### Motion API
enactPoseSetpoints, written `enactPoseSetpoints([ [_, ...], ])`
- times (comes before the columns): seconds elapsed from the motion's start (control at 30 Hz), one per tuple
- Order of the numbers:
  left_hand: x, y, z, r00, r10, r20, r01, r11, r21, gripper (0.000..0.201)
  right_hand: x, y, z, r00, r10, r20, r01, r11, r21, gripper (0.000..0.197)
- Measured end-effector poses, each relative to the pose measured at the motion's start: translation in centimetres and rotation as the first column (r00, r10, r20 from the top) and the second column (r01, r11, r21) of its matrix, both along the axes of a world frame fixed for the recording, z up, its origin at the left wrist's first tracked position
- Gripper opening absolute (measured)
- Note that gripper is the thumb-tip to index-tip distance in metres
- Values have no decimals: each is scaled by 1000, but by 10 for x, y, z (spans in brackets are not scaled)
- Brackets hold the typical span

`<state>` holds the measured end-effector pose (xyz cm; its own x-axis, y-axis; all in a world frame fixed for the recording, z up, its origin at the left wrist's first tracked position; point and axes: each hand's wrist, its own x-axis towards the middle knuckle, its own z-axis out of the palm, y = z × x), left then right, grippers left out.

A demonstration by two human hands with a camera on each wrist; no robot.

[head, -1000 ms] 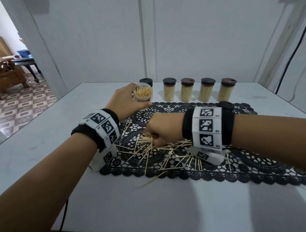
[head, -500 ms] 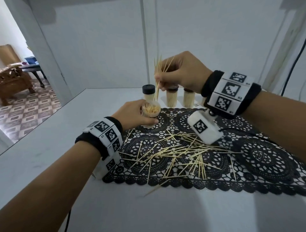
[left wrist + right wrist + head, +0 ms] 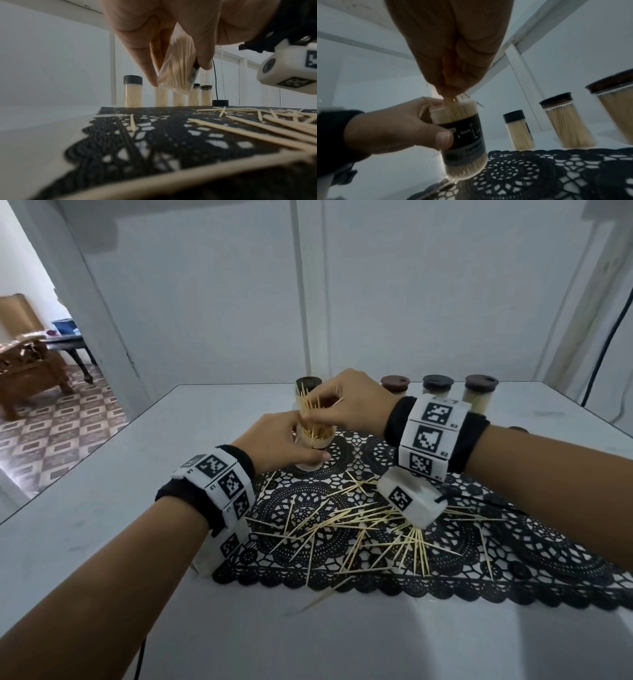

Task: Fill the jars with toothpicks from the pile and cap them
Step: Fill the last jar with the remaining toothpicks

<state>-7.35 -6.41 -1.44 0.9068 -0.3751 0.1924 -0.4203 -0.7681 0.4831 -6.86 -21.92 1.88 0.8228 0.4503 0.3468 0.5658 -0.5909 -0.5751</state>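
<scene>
The left hand [image 3: 274, 440] is wrapped round the open toothpick jar [image 3: 313, 448], thumb across its dark label, and tips it a little toward the other hand with its base lifted off the black lace mat [image 3: 513, 546]; I take the tilt to be there so the mouth faces the incoming sticks and they slide in alongside those already packed. The right hand [image 3: 349, 402] sits directly over that mouth, its fingertips [image 3: 452, 86] drawn tight together on a small bunch of toothpicks [image 3: 308, 405], whose lower ends are already among the ones in the jar while the upper ends fan out above the knuckles. The jar looks nearly full, so the newcomers have little room and a few splay sideways at the rim. On the mat in front lies the loose pile of toothpicks [image 3: 370, 529], still plenty of it, with one stray [image 3: 325, 594] off the mat's near edge on the white table [image 3: 102, 529]. Behind, a row of capped jars [image 3: 476, 392] stands along the far side, and a lone dark cap [image 3: 220, 102] waits on the table by the mat's back edge. Nothing blocks the hands except the jar's own crowding.
</scene>
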Motion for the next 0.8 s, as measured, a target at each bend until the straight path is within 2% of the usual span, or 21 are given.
enactPoseSetpoints([
  [0.13, -1, 0, 1, 1000, -9, -28, 9, 1000, 17, 32, -1, -2, -3, 997, -12, -78, 12, 1000, -5, 16],
  [0.3, -1, 0, 0, 999, -17, -46, 17, 1000, -8, 36, -4, -9, -1, 979, 39, -202, 0, 982, 188, 16],
  [0.37, -1, 0, 0, 999, -7, -49, 6, 1000, -19, 38, -5, -11, 1, 989, 16, -148, 17, 976, 217, 10],
  [0.53, -3, -2, 1, 999, -19, -47, 17, 999, -43, 35, -4, -8, -3, 998, -58, 6, 57, 993, 103, 4],
  [0.7, -4, -2, 1, 999, -28, -39, 25, 996, -81, 38, -9, -7, -5, 995, -83, 50, 83, 997, -7, 19],
  [0.8, -2, -2, 1, 999, -14, -41, 10, 996, -84, 36, -13, -11, -2, 998, -60, -13, 61, 998, 26, 27],
])
